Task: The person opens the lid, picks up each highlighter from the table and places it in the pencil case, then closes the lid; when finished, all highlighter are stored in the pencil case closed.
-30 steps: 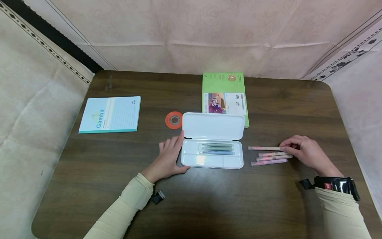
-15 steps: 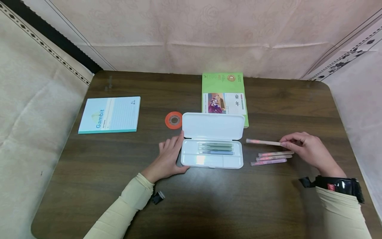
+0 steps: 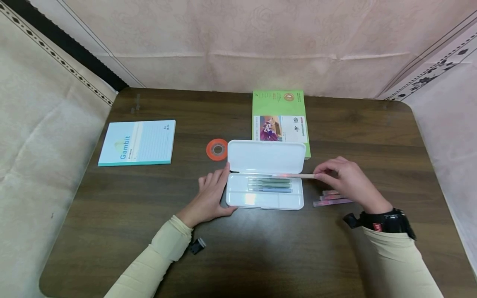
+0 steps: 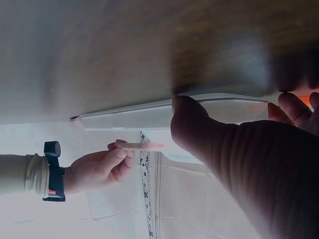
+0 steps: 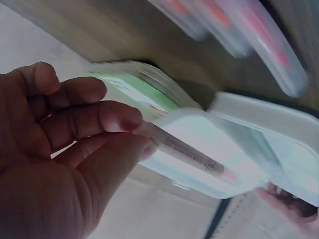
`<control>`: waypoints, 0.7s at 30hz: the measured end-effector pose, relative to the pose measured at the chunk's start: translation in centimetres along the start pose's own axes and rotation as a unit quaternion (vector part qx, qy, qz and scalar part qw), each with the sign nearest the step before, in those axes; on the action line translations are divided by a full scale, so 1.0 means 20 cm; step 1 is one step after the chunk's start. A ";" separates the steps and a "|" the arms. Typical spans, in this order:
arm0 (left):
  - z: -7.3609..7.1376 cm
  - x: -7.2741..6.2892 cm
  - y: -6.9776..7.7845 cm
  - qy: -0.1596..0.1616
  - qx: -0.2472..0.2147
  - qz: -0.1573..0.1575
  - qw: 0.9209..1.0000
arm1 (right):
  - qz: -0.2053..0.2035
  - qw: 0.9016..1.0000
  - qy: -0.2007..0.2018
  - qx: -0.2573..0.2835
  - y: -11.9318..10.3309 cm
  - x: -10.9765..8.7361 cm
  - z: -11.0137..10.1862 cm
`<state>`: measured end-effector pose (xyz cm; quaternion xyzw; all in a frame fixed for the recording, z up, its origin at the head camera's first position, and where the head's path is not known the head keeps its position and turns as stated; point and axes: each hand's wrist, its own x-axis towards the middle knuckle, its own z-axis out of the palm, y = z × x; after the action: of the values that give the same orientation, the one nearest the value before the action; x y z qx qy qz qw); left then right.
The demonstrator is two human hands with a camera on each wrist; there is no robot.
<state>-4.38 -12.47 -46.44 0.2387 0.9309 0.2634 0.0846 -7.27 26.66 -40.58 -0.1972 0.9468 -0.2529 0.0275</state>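
A white pencil case [image 3: 265, 203] lies with its lid raised, several greenish and blue pens [image 3: 272, 185] inside its base. My left hand [image 3: 208, 194] holds the case at its left end, thumb at the near corner and index finger by the hinge. Between thumb and fingers my right hand [image 3: 343, 178] pinches a pale pen [image 3: 305, 176] with a pink end. In the head view that pen overlaps the case's far right edge; the right wrist view shows the pen [image 5: 184, 152] in front of the white lid. Several pink and purple pens [image 3: 329, 200] lie beneath the right hand, partly hidden.
An orange tape roll [image 3: 210, 150] sits beside the lid's left edge. Behind the lid is a green book [image 3: 277, 103], its lower part covered by the lid. A light blue notebook [image 3: 149, 142] lies at the left of the brown table [image 3: 283, 256].
My right hand has lifted the pale pen off the table beside the other pens and carried it left to the case. The left hand and the case have stayed put.
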 end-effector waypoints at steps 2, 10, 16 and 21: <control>0.00 0.00 0.00 -0.001 0.001 -0.001 1.000 | 0.000 1.000 -0.012 0.000 -0.04 0.04 0.03; 0.00 0.00 0.01 -0.004 0.000 -0.002 1.000 | 0.005 0.998 -0.061 0.001 -0.13 0.12 0.11; -0.01 0.00 0.00 -0.002 0.001 0.001 1.000 | 0.002 0.998 -0.063 -0.009 -0.17 0.15 0.14; -0.01 0.00 0.01 -0.003 0.002 0.000 1.000 | 0.010 0.998 -0.067 -0.017 -0.20 0.16 0.17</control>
<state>-4.39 -12.40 -46.24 0.2400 0.9311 0.2606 0.0869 -8.30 20.63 -41.48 -0.2042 0.9491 -0.2225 0.0898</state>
